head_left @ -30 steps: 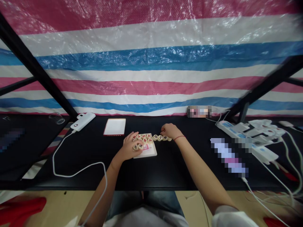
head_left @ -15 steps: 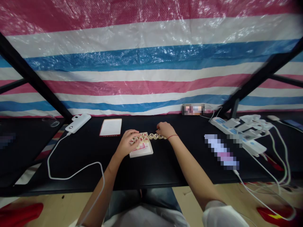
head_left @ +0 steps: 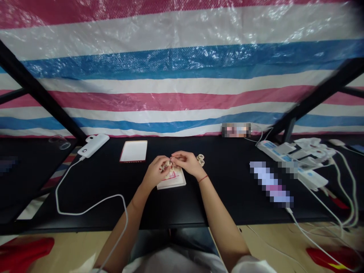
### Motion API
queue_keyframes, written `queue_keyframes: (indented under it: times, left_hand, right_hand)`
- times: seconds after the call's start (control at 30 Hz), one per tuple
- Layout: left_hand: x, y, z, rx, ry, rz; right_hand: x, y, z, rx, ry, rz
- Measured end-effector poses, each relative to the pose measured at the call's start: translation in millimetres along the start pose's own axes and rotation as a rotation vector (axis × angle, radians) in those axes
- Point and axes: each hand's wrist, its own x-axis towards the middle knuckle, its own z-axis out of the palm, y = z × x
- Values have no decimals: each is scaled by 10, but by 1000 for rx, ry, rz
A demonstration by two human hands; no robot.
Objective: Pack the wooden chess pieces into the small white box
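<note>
A small white box [head_left: 171, 185] with pink markings inside lies on the black table, holding round xiangqi pieces [head_left: 168, 163] with red and dark characters. My left hand [head_left: 155, 172] curls round the box's left side, its fingers closed on some of these pieces. From the right, my right hand [head_left: 187, 163] reaches over the box with thumb and fingers brought together at the pieces, close to my left fingertips. Its fingers partly hide what they grip. Just right of that hand, a few xiangqi pieces with dark characters [head_left: 201, 159] lie on the table.
A white box lid [head_left: 134, 151] with a reddish edge lies behind to the left. Farther left is a white power bank [head_left: 93, 145] with a cable [head_left: 93, 214]. On the right are a blurred-out phone [head_left: 271, 185] and a power strip [head_left: 308, 176] full of plugs.
My right hand has moved left from the row of pieces beside the box to over the box. The row now shows fewer pieces. My left hand has stayed at the box.
</note>
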Motion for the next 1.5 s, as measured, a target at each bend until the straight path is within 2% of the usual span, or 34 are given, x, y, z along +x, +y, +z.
queue_keyframes:
  times: [0.17,0.3,0.47,0.67,0.77,0.87,1.0,1.07,1.23,1.33,1.5]
  left_hand:
    - [-27,71,-70,-16,-23,11]
    - [-29,116,-55,12,-194,91]
    - [-26,139,-50,219,-359,90]
    - [-43,144,-68,264,-426,90]
    - [-47,139,-73,258,-427,96]
    - [-40,128,-75,259,-407,88]
    - [-44,71,-52,288,-343,49]
    - [-61,26,-34,303,-346,10]
    - [-107,-53,-25,291,-440,-72]
    - [-110,-68,-31,279,-456,-74]
    - [-112,-86,-14,256,-414,-52]
  right_hand:
    - [0,73,-157,94,181,8]
    - [1,130,-222,128,286,-5]
    - [-59,137,-181,68,299,-34]
    - [-274,104,-106,-42,349,-52]
    - [-415,112,-71,-60,314,-47]
    - [-550,100,-31,-132,246,-111]
    - [-665,28,54,-395,102,-238]
    - [-675,0,108,-558,50,-282]
    - [-602,40,196,-857,-18,-376]
    - [-561,81,203,-925,-19,-432]
    - [-535,87,218,-965,-15,-464]
